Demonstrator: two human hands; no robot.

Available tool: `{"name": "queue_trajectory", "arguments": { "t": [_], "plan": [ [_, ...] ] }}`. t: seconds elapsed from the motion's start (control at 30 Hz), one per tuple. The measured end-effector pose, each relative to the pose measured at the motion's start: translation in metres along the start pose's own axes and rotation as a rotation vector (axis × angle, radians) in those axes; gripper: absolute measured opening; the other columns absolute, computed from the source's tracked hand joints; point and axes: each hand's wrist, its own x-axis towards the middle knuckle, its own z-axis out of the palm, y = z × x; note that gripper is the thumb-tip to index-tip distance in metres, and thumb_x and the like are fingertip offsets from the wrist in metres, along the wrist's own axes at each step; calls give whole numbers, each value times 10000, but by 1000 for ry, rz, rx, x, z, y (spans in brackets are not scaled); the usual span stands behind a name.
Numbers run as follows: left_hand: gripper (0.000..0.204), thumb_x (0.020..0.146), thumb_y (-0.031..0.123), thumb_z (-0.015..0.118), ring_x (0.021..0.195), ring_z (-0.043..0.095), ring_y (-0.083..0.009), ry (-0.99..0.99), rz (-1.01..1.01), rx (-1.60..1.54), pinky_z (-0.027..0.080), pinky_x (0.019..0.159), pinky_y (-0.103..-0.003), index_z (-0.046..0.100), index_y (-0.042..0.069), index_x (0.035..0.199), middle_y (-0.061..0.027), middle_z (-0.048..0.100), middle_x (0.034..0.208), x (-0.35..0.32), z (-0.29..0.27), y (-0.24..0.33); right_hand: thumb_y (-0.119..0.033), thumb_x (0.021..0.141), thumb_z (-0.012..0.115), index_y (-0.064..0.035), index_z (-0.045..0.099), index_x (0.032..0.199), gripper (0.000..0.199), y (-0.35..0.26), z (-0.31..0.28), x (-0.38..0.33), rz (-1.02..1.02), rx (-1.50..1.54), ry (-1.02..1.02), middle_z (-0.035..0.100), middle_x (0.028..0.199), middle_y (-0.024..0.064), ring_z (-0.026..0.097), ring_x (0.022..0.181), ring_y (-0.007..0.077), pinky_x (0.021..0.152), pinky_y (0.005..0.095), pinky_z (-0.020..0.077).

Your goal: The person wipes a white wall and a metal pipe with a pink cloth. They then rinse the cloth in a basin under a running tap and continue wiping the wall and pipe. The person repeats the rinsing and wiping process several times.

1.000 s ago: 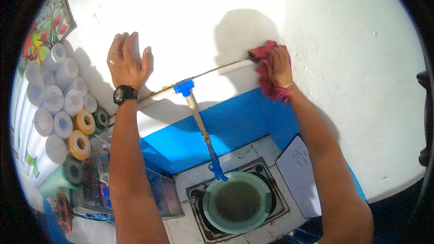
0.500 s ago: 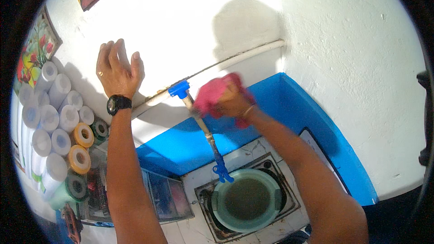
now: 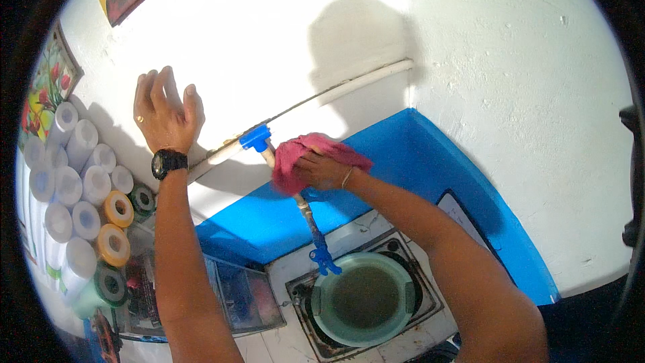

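Note:
In my right hand (image 3: 324, 169) is a red-pink cloth (image 3: 293, 158), pressed against the upright water pipe (image 3: 304, 210). The cloth covers part of the pipe, just below a blue pipe tee (image 3: 255, 138). A blue tap (image 3: 325, 256) is fitted at the pipe's lower end. My left hand (image 3: 168, 113) is raised against the white wall with its fingers apart and nothing in it; a ring and a black wristwatch (image 3: 169, 163) are on that side.
A green basin (image 3: 327, 331) of murky water sits in the sink (image 3: 293, 289) below the tap. Stacked rolls (image 3: 68, 186) stand at the left, near a clear-sided case (image 3: 250, 294). Blue paint (image 3: 376, 154) covers the lower wall, and a white board (image 3: 463, 216) leans at the right.
My right hand has moved the cloth left and slightly down, onto the pipe. My left hand stays at the wall, while the whole view has shifted a little.

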Motion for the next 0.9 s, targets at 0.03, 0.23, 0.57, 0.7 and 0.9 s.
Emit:
{"name": "queue_trajectory", "arguments": {
  "t": [0.03, 0.23, 0.57, 0.7, 0.9],
  "plan": [
    [545, 967, 467, 639, 1354, 486, -383, -3, 10, -2, 405, 1122, -551, 580, 132, 1392, -190, 532, 1421, 0, 0, 1, -423, 1000, 549, 7, 536, 1330, 542, 10, -6, -6, -98, 32, -93, 561, 1377, 294, 510, 1280, 460, 1124, 587, 331],
    [523, 944, 432, 668, 1342, 496, -362, 3, -11, -78, 436, 1088, -550, 586, 148, 1376, -176, 551, 1373, -1, -1, -1, -452, 1011, 488, 22, 560, 1362, 594, 117, -42, -74, 625, -420, 556, 496, 1485, 248, 456, 1328, 472, 1162, 583, 288],
    [504, 955, 451, 645, 1338, 508, -372, 26, 21, 20, 442, 1091, -553, 603, 143, 1352, -172, 578, 1341, -1, -2, 0, -354, 866, 651, -135, 715, 1186, 393, -20, 23, -12, 140, 95, -67, 697, 1153, 108, 643, 1112, 341, 1171, 623, 319],
    [553, 954, 512, 633, 1346, 505, -374, 43, 6, 24, 420, 1104, -569, 610, 135, 1357, -181, 590, 1355, -1, 2, -2, -368, 840, 663, -142, 736, 1149, 390, 3, 10, -9, -10, -216, 13, 709, 1133, 114, 643, 1111, 328, 1163, 624, 323],
    [553, 958, 537, 624, 1362, 490, -366, 19, 0, 12, 416, 1109, -561, 617, 145, 1349, -186, 596, 1347, -6, 6, -6, -362, 851, 653, -148, 723, 1190, 407, 8, 49, -46, -2, -313, -110, 691, 1207, 165, 574, 1225, 404, 1127, 681, 307]
  ]
}}
